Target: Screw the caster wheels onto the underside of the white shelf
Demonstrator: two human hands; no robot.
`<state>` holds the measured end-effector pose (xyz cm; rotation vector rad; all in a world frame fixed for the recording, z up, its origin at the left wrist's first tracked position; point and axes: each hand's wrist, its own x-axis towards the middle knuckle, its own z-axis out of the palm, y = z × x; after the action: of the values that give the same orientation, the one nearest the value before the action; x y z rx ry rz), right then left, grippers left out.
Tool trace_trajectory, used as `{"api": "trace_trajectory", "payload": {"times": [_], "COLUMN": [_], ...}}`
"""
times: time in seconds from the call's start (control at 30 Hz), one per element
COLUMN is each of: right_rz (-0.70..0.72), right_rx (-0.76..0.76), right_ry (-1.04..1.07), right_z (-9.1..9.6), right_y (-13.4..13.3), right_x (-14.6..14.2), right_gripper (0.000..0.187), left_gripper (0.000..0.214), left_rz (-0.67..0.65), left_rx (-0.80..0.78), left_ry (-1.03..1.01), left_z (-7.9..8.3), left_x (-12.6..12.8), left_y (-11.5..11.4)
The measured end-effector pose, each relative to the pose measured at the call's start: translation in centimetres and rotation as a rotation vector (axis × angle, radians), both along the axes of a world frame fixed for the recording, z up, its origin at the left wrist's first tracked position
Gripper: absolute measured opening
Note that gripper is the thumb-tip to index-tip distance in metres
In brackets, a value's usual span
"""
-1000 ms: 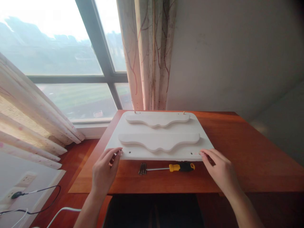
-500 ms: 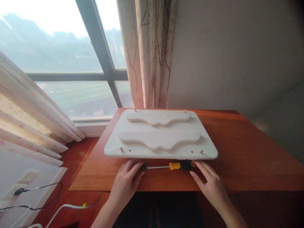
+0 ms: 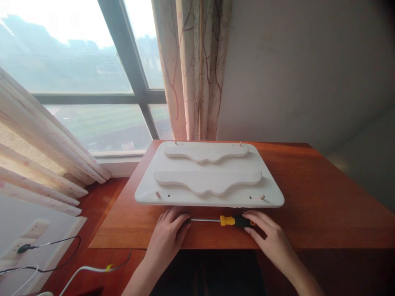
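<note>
A screwdriver (image 3: 226, 220) with a yellow and black handle lies along the front of the table, its metal shaft pointing left. My right hand (image 3: 267, 230) has its thumb and fingers closed on the black end of the handle. At the shaft's tip, my left hand (image 3: 169, 228) is pinched round small dark pieces, mostly covered by the fingers; they look ridged, but their kind is unclear. Just beyond both hands lies a white board (image 3: 188, 200) with rounded corners. Two white scalloped strips, a near one (image 3: 208, 181) and a far one (image 3: 205, 152), rest on it.
Wooden dowels, such as the front left one (image 3: 158, 194), stand up near the board's corners beside small holes. The wooden table (image 3: 317, 197) extends to the right. Curtains (image 3: 197, 70) and a window are behind; cables (image 3: 89, 268) run at the lower left.
My right hand has moved left and closed on the screwdriver handle. My left fingers have drawn closer over the dark pieces, which now show less. The board has hardly moved.
</note>
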<state>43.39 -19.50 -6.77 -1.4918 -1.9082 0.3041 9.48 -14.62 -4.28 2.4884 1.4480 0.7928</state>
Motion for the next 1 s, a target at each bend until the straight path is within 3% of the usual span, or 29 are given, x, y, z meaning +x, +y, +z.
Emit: {"api": "trace_trajectory", "payload": {"times": [0.37,0.6,0.73,0.87,1.0], "right_rz": [0.016,0.004,-0.017,0.004,-0.076], "right_rx": [-0.041,0.023,0.034,-0.021,0.040], "right_ry": [-0.045,-0.070,-0.041,0.068,0.127], "right_z": [0.8,1.4,3.0,5.9,8.2], "right_y": [-0.1,-0.3,-0.5,-0.3,1.4], "right_x": [0.1,0.6,1.3,2.5,4.1], "right_gripper": [0.033,0.032,0.029,0.024,0.022], "left_gripper": [0.018,0.019,0.019,0.021,0.018], "left_rz": [0.011,0.009,-0.035,-0.103,-0.048], "left_rx": [0.007,-0.009,-0.044,-0.104,0.002], "left_ry": [-0.011,-0.063,-0.171,-0.291,-0.298], "left_z": [-0.1,0.1,1.7,4.5,7.6], "left_x": [-0.1,-0.3,-0.5,-1.0,-1.9], "left_y": [-0.2,-0.3,-0.4,-0.2,1.1]}}
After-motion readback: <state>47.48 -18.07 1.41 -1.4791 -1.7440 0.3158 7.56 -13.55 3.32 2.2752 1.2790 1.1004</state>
